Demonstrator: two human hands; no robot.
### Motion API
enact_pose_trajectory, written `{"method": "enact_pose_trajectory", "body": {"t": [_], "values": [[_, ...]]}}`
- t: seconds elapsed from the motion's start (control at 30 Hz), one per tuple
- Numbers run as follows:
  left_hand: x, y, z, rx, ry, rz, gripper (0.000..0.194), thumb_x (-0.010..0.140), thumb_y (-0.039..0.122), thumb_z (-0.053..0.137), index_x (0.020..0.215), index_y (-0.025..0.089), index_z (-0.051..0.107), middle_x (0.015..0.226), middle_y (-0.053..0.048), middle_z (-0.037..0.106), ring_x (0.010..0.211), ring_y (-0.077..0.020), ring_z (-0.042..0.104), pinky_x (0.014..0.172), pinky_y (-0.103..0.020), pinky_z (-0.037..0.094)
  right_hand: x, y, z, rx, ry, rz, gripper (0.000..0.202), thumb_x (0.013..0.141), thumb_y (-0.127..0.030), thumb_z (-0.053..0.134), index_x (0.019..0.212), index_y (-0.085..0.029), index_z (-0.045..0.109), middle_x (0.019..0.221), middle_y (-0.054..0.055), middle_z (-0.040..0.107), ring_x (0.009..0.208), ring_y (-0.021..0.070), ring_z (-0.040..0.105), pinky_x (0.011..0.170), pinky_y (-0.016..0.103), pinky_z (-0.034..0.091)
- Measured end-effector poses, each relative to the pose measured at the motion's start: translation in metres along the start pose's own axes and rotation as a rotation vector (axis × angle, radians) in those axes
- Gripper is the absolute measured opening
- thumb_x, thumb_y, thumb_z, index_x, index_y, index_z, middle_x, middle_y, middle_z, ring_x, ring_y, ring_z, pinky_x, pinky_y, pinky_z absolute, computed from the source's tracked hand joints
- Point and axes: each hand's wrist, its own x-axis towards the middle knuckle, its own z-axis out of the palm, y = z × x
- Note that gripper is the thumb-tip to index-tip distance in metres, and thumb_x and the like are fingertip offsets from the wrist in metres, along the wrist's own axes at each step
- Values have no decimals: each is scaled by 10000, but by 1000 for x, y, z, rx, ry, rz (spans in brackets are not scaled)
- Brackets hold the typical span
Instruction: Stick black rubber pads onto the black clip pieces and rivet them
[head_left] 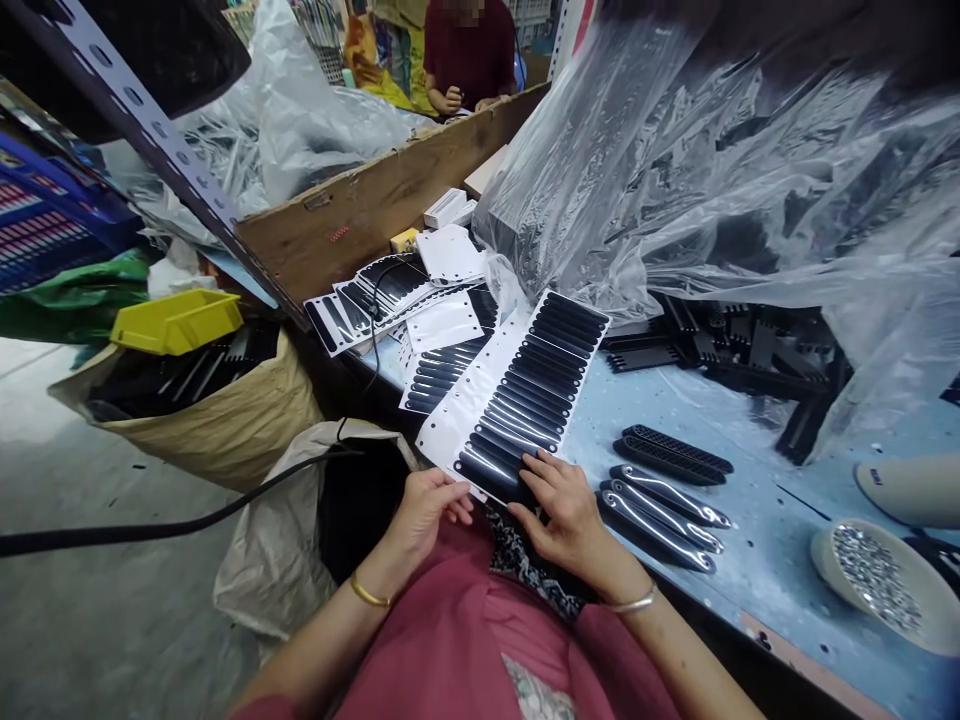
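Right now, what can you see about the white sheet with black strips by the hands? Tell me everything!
The sheet is white and looks thin. Shiny, plastic-looking black strips with rounded ends line it side by side. It lies slantwise over the light blue table. The left hand pinches its near edge, and the right hand rests its fingers on the nearest strip. A bare white part with small dots shows left of the strips; I can't tell if it's a separate sheet.
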Motion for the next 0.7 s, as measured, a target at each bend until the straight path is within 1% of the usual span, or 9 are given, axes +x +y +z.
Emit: {"method": "enact_pose_trajectory", "body": {"t": [0.07, 0.1, 0.2, 0.27, 0.33, 0.4, 0.5, 0.57, 0.7], "values": [[-6, -3, -2, 24, -45, -21, 366, 713, 422, 739, 608, 97, 609, 519, -70, 656, 389, -132, 594, 394, -184, 383, 0, -1, -1, -10, -39, -2, 409, 803, -388, 672, 1119, -129, 642, 1181, 195, 652, 1145, 381, 559, 863, 534, 472], [-10, -4, -2, 29, -77, -33, 381, 733, 442, 719, 616, 97, 610, 528, -76, 661, 394, -135, 599, 392, -183, 385, 0, -2, -1, -19, -52, -6, 426, 795, -386, 684, 1133, -130, 639, 1193, 199, 645, 1156, 391, 550, 855, 538, 471], [-19, -4, 1, 49, -141, -36, 334, 721, 401, 741, 681, 85, 642, 597, -89, 687, 431, -131, 624, 397, -162, 382, -1, -3, 0, -29, -37, -13, 347, 839, -298, 642, 1149, -144, 638, 1197, 186, 648, 1183, 384, 538, 837, 518, 476], [-21, -1, 5, 41, -143, -35, 305, 709, 368, 757, 773, 83, 670, 659, -90, 703, 467, -136, 645, 396, -152, 381, -3, -1, -1, 0, -15, -6, 322, 872, -287, 601, 1168, -162, 630, 1200, 168, 653, 1193, 356, 540, 854, 502, 478], [-19, 4, 9, -6, -137, -32, 306, 718, 360, 755, 843, 91, 678, 746, -100, 719, 543, -159, 682, 421, -159, 415, -6, 1, -3, 31, -10, 0, 329, 881, -323, 593, 1174, -179, 629, 1208, 156, 651, 1194, 342, 544, 871, 495, 478], [-14, 8, 13, -60, -116, -7, 290, 714, 347, 759, 827, 94, 673, 800, -106, 724, 605, -181, 703, 452, -173, 448, -8, 4, -5, 36, -15, -3, 323, 877, -340, 597, 1157, -185, 639, 1209, 152, 651, 1191, 345, 547, 868, 493, 480], [-8, 13, 17, -113, -83, 37, 261, 682, 307, 779, 766, 89, 662, 745, -87, 714, 592, -176, 698, 459, -174, 448, -10, 5, -7, 21, -26, -10, 324, 872, -350, 601, 1137, -169, 649, 1201, 161, 652, 1188, 358, 546, 856, 493, 483], [-5, 15, 18, -136, -97, 40, 259, 671, 288, 781, 784, 85, 667, 712, -79, 708, 583, -174, 694, 458, -176, 444, -9, 4, -7, 12, -35, -1, 326, 862, -360, 607, 1120, -166, 656, 1193, 165, 655, 1184, 363, 546, 856, 500, 482], [-4, 15, 17, -168, -130, 7, 286, 676, 301, 775, 819, 80, 662, 727, -92, 713, 597, -200, 705, 449, -188, 446, -4, 0, -9, -30, -75, 26, 293, 849, -352, 611, 1085, -190, 675, 1184, 160, 658, 1157, 370, 561, 861, 520, 473]]}}
